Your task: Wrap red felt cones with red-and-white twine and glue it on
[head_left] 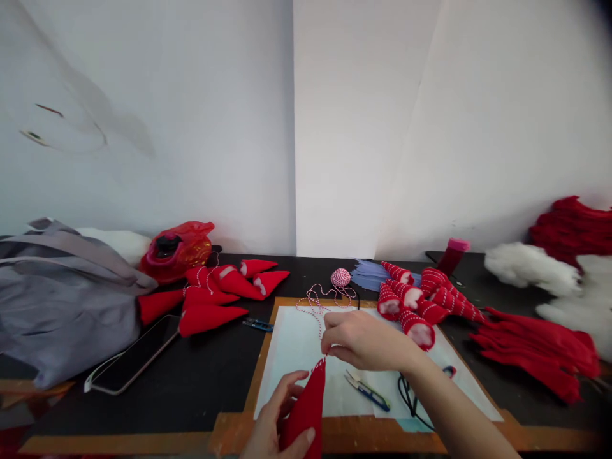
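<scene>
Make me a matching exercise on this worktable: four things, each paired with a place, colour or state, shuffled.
Column one
1. Phone
2. Cord ball
3. Red cone nearest the camera
4. Cloth bag

Column two
A. Held in the left hand
B. Grey, at the picture's left edge
C. Lying on the black tabletop, dark screen up
D. Red and white, beyond the white paper

Right pairs: 1-C, 2-D, 3-A, 4-B.
</scene>
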